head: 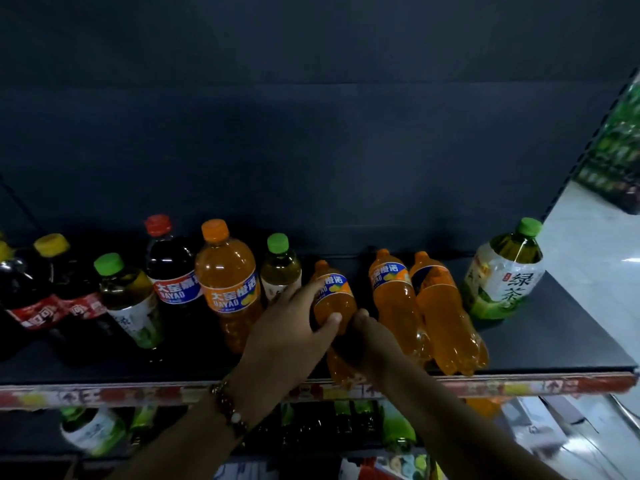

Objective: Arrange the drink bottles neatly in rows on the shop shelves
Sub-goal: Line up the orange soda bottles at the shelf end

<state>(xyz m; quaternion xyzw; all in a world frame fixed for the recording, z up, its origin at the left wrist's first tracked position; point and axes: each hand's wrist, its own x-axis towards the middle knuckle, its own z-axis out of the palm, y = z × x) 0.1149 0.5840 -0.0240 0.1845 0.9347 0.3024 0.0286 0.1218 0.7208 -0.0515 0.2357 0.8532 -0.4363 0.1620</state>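
An orange soda bottle stands at the middle of the dark shelf, its base at the front edge. My left hand wraps its left side and my right hand grips its lower right side. Two more orange soda bottles stand just to the right. A bigger orange bottle stands to the left, beside a dark cola bottle with a red cap and a green tea bottle. Another green tea bottle stands alone at the far right.
At the left stand dark cola bottles with yellow caps and a green-capped tea bottle. A price strip runs along the shelf front. Below it a lower shelf holds more bottles. White floor lies to the right.
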